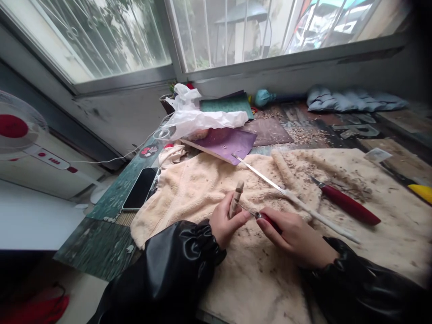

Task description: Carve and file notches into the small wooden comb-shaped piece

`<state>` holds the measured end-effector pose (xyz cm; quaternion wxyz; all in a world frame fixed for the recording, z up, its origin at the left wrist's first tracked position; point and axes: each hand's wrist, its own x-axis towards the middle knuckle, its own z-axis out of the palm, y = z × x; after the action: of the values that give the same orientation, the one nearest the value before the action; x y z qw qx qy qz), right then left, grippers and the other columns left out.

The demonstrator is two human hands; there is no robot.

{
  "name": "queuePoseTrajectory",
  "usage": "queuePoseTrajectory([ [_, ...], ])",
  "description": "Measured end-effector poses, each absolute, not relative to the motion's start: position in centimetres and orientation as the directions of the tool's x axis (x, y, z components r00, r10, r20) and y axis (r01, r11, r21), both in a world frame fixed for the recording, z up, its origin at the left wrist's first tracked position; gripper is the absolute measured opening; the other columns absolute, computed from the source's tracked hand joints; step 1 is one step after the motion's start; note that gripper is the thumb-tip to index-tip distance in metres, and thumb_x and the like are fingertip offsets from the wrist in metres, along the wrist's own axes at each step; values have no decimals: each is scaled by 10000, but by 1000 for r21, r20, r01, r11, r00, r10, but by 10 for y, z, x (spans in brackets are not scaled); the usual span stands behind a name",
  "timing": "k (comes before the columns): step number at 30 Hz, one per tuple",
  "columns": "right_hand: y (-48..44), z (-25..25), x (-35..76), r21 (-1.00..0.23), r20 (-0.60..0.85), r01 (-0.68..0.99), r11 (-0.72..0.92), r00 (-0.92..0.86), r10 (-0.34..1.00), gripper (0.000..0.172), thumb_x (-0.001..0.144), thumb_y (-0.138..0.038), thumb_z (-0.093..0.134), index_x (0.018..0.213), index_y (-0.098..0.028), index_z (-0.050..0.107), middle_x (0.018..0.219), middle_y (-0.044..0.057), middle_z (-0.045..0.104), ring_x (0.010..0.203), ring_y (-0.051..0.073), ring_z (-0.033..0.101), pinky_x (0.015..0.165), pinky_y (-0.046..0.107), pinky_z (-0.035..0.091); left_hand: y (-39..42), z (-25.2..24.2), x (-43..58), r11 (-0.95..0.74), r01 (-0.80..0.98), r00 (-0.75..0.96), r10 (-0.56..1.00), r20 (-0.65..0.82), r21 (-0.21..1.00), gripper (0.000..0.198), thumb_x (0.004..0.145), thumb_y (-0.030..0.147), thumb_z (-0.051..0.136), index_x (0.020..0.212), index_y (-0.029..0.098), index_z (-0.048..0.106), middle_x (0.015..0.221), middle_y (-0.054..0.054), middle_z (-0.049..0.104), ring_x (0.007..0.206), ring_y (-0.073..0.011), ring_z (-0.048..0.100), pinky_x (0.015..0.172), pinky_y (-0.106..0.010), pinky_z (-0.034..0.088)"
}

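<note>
My left hand [227, 221] is closed around a small carved wooden stick [236, 198], which stands nearly upright with its rounded top above my fingers. In my right hand [293, 236] is a carving knife [269, 220] with a red handle and a metal collar. Its thin blade points left and reaches the stick near my left thumb; whether it cuts into the wood I cannot tell. Both hands are over a cream fleece cloth [189, 189] strewn with shavings. A second red-handled knife [351, 204] lies on the cloth to the right.
A long thin pale rod [297, 200] lies diagonally beyond my hands. At left are a phone [141, 189] and a fan [20, 126]. Purple sandpaper [229, 140], a white plastic bag [209, 119] and wood chips [303, 132] lie toward the window. A yellow-handled item [420, 192] sits far right.
</note>
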<state>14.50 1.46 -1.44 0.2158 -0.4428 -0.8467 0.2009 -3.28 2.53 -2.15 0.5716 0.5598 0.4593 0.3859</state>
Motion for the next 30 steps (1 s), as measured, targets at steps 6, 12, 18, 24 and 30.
queuePoseTrajectory([
  [6, 9, -15, 145, -566, 117, 673, 476, -506, 855, 347, 904, -385, 271, 727, -183, 490, 586, 4, 527, 526, 122, 511, 508, 249, 362, 19, -9, -32, -61, 303, 326, 944, -44, 951, 475, 747, 462, 522, 1116, 174, 443, 642, 26, 400, 565, -104, 384, 545, -249, 332],
  [12, 9, -11, 148, -596, -120, 725, 346, -506, 854, 443, 892, -475, 196, 738, -185, 492, 625, 32, 548, 584, 158, 530, 568, 290, 391, 15, -11, -29, -130, 406, 308, 951, -2, 905, 462, 757, 482, 489, 1099, 174, 442, 620, 27, 419, 524, -107, 387, 530, -258, 330],
  [18, 9, -9, 145, -596, -279, 770, 228, -464, 841, 457, 880, -498, 156, 688, -204, 448, 653, 36, 556, 612, 171, 520, 600, 309, 382, 13, -13, -26, -109, 531, 296, 953, -63, 840, 370, 790, 489, 437, 966, 165, 465, 604, 17, 432, 580, -136, 436, 570, -273, 346],
  [24, 6, -13, 142, -560, -296, 812, 166, -383, 875, 459, 876, -518, 150, 677, -215, 431, 632, 25, 567, 600, 174, 536, 589, 302, 360, 13, -11, -24, -81, 575, 298, 947, -116, 814, 369, 811, 491, 407, 972, 161, 442, 719, -22, 513, 708, -175, 499, 621, -283, 362],
  [30, 5, -15, 141, -461, -204, 859, 223, -346, 916, 428, 883, -481, 164, 676, -213, 425, 613, 35, 583, 585, 184, 560, 535, 283, 347, 13, -11, -22, -60, 611, 265, 955, -132, 789, 366, 822, 493, 384, 970, 163, 441, 774, -36, 536, 747, -191, 515, 659, -304, 368],
])
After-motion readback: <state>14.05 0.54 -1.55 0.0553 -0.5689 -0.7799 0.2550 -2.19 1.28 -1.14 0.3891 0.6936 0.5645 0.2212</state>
